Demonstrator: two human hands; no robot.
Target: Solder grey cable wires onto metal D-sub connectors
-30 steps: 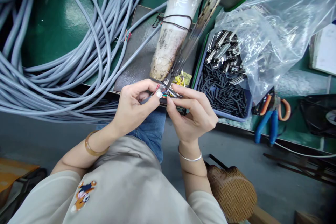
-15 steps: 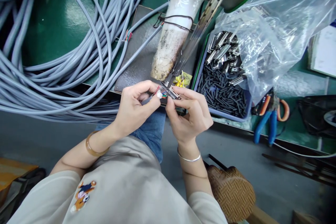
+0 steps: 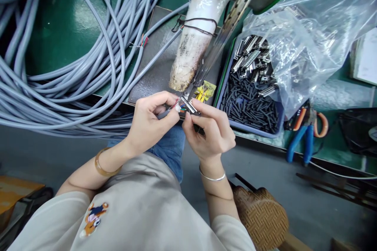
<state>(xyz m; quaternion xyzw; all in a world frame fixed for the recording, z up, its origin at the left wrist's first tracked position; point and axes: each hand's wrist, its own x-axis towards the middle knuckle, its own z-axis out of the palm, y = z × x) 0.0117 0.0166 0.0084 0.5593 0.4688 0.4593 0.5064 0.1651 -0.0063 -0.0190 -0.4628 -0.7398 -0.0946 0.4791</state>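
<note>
My left hand (image 3: 154, 121) is closed on the end of a grey cable (image 3: 163, 114), whose thin coloured wires (image 3: 183, 109) fan out past the fingertips. Right at those wires lies a metal multi-pin connector (image 3: 187, 104), its row of pins facing up. My right hand (image 3: 209, 129) pinches the connector's right side between thumb and fingers. Just beyond it, the narrow tip of a soldering iron (image 3: 203, 71) slants down toward the connector; whether they touch I cannot tell. A yellow piece (image 3: 205, 91) sits close behind my right fingers.
Many grey cables (image 3: 88, 66) with stripped ends spread over the left of the green bench. A blue bin (image 3: 259, 131) of black sleeves and metal connectors stands right, under a clear plastic bag (image 3: 309, 47). Blue-handled pliers (image 3: 300, 137) lie near the edge. A plastic-wrapped white tube (image 3: 194, 39) hangs ahead.
My right hand has shifted slightly left and down, and its fingers have changed their hold on the connector. The iron's tip now appears a little farther from the row of pins.
</note>
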